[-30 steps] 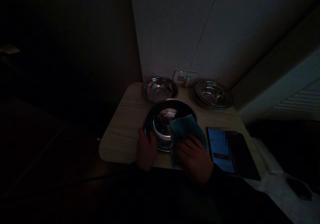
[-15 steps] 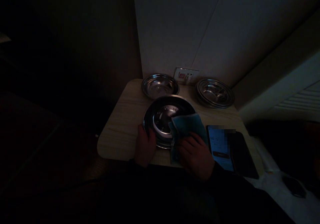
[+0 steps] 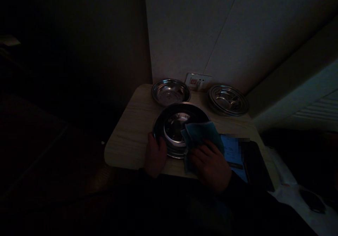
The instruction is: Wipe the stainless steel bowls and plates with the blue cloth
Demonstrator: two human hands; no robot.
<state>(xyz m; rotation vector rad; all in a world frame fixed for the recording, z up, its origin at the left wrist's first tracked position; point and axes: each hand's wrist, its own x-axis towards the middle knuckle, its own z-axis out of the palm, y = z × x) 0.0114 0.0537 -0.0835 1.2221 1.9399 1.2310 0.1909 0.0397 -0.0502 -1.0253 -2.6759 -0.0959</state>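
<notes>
A round stainless steel basin [image 3: 179, 146] lies on the small wooden table in front of me. My left hand [image 3: 155, 155] grips its near left rim, the thumb on the inner side. In my right hand [image 3: 211, 164] is a folded teal cloth [image 3: 203, 134], pressed against the basin's right rim. The cloth covers that part of the rim. Behind the basin sits a shallow steel bowl [image 3: 170, 92]. To the back right is a stack of steel bowls [image 3: 228, 100].
The light-wood table [image 3: 126, 137] stands against a wall with a socket and plug [image 3: 198, 81]. A lit phone [image 3: 235, 158] lies at the right beside a dark flat object [image 3: 258, 169]. Another dark object [image 3: 313, 201] rests on a pale surface at lower right.
The cloth and my right hand have shifted slightly right and now cover part of the phone. My left hand keeps its hold on the basin rim. The camera view has moved a little.
</notes>
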